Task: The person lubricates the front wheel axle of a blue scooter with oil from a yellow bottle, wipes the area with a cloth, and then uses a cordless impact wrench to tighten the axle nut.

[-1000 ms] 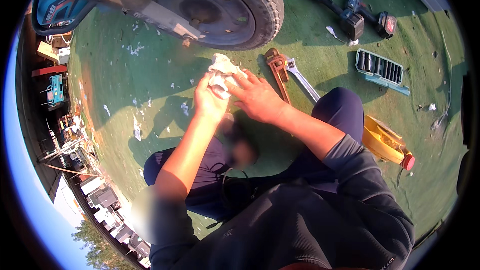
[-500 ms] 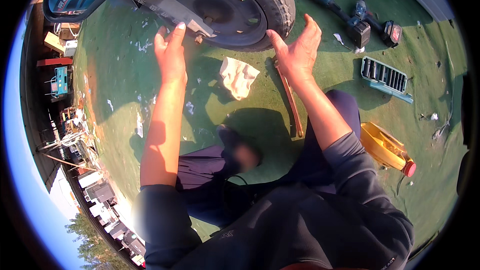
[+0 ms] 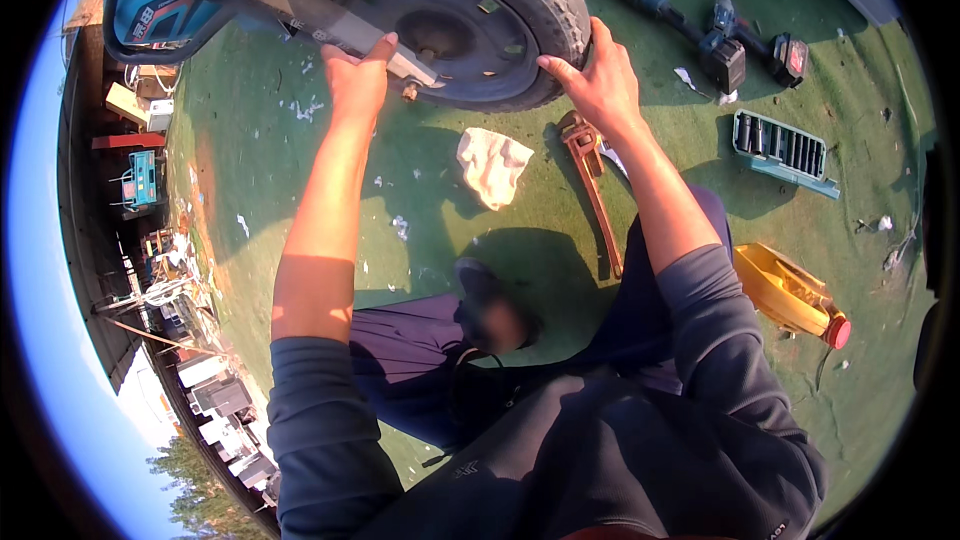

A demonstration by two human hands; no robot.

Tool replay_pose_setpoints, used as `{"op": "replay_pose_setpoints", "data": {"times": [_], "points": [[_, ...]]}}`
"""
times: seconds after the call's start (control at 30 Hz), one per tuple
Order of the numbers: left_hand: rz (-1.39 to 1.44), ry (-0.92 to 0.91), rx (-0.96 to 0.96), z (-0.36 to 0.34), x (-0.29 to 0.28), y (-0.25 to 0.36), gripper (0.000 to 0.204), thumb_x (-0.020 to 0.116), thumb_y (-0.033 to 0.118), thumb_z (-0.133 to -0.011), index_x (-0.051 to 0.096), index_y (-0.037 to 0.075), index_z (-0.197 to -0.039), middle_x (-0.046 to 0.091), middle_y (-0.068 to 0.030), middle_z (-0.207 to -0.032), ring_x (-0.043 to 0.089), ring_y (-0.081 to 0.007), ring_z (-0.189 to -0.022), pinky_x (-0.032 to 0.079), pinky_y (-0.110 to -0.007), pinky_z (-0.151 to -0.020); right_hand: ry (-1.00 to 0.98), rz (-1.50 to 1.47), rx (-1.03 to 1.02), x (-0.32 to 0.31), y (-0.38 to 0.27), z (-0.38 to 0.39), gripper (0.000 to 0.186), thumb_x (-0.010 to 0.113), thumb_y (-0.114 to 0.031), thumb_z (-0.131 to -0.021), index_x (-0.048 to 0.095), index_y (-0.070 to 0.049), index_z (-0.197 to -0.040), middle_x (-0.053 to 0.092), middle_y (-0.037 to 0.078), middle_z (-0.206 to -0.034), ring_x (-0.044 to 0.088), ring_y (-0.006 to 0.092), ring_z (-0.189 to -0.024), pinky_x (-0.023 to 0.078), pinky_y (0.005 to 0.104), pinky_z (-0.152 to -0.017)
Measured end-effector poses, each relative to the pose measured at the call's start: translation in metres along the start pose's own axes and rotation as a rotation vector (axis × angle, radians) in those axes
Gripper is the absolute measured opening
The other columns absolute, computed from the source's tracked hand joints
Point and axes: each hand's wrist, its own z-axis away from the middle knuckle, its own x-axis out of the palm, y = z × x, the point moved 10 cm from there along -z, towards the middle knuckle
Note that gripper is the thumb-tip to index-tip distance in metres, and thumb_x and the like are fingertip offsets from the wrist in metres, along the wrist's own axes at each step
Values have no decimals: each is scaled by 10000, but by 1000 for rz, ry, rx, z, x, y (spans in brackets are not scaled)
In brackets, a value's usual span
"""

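Your right hand (image 3: 600, 85) grips the tyre tread of the wheel (image 3: 450, 20); your left hand (image 3: 358, 80) clasps the metal bar (image 3: 300, 5) across its rim. The wheel rests at the green mat's (image 3: 300, 190) far edge, likely heavy and stiff, so hold opposite sides. A rag (image 3: 492, 165) lies nearer you.

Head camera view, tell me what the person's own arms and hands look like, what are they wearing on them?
Both arms wear dark charcoal long sleeves, pushed up to around the elbows so the forearms are bare. The left hand and right hand are bare too: no gloves. No watch, ring or wristband shows.
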Motion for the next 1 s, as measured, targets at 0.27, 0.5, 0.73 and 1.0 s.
{"op": "replay_pose_setpoints", "data": {"times": [0.27, 0.5, 0.73, 1.0], "points": [[40, 0, 32, -3, -1, -16, 652, 865, 198, -836, 479, -85, -1279, 655, -204, -1188, 648, -265, -1080, 507, -369, -957, -13, -47, 25, 3, -4, 7, 861, 873, -519, -757, 564, -3, -1374, 715, 219, -1134, 683, 380, -1083, 525, 479, -942], [-18, -7, 43, -4, -2, -9, 710, 852, 171, -852, 440, -95, -1365, 643, -205, -1244, 638, -252, -1128, 496, -360, -991, -3, -75, 86, 4, 2, 10, 931, 900, -518, -720, 543, -7, -1411, 694, 236, -1186, 658, 392, -1152, 516, 481, -986], [32, -31, 35, -8, 1, -13, 760, 853, 152, -846, 417, -88, -1421, 625, -211, -1304, 631, -258, -1169, 490, -368, -1008, -104, -129, 85, 4, 9, -9, 1001, 911, -525, -703, 498, -10, -1456, 669, 249, -1263, 639, 396, -1207, 510, 480, -1004], [-287, -6, -64, 12, -43, -14, 610, 739, 272, -961, 523, -73, -1415, 632, -185, -1360, 593, -256, -1258, 423, -362, -1091, -56, -226, 109, 22, 16, -1, 902, 913, -410, -718, 511, -33, -1433, 646, 216, -1331, 613, 368, -1256, 490, 457, -1048]]}}
